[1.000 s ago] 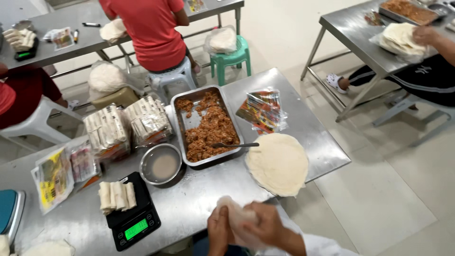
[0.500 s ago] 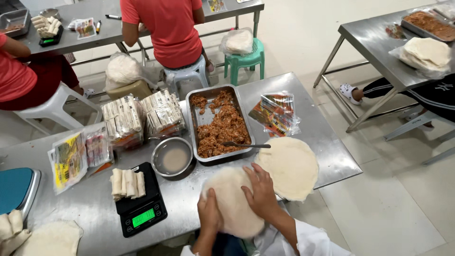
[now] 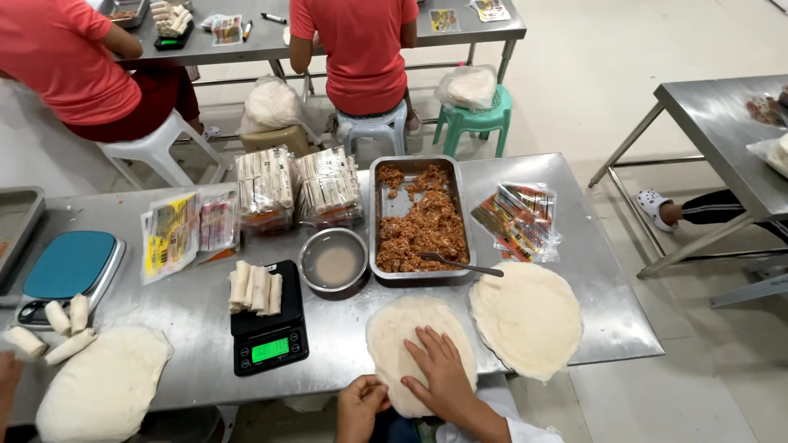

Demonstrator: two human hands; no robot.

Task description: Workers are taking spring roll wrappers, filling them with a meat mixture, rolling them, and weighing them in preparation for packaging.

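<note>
My right hand (image 3: 442, 369) lies flat, fingers spread, on a round pale wrapper sheet (image 3: 414, 330) at the front edge of the steel table (image 3: 591, 246). My left hand (image 3: 362, 402) is curled at the wrapper's near-left edge, pinching it. A stack of the same wrappers (image 3: 527, 316) lies just to the right. Behind them is a metal tray of reddish minced filling (image 3: 417, 220) with a spoon (image 3: 455, 263) resting in it, and a small steel bowl of cloudy liquid (image 3: 332, 261).
A black scale (image 3: 267, 332) carries several finished rolls (image 3: 254, 287). Bagged rolls (image 3: 297, 187) and printed packets (image 3: 519, 219) sit further back. A blue scale (image 3: 66, 267), loose rolls and another wrapper pile (image 3: 103, 381) lie left. Two people in red sit at the far table.
The wrapper, first held bunched in both hands, now lies flat on the table. My right hand has come to rest on it and my left has drawn back to its near edge.
</note>
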